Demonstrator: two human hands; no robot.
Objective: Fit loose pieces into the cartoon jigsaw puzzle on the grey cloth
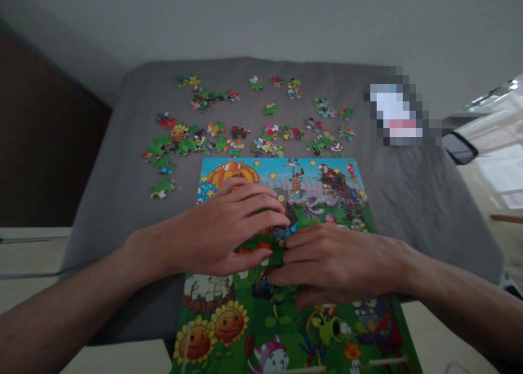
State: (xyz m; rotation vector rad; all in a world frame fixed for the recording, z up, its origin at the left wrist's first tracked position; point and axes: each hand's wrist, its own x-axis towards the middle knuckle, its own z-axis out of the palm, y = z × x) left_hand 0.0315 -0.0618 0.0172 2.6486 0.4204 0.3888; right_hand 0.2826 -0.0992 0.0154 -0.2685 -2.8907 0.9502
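Note:
A colourful cartoon jigsaw picture board (281,314) lies on the grey cloth-covered table (417,199), hanging over the near edge. My left hand (220,229) rests palm down on its middle, fingers stretched to the right. My right hand (330,265) lies flat beside it, fingers pointing left, fingertips almost touching the left hand. Both hands cover the board's centre, so anything under them is hidden. Several loose puzzle pieces (196,139) are scattered on the cloth beyond the board.
More loose pieces (327,139) spread across the far half of the table. A blurred-out white object (396,115) sits at the far right. A dark object (460,148) lies at the right edge. Pale floor shows either side.

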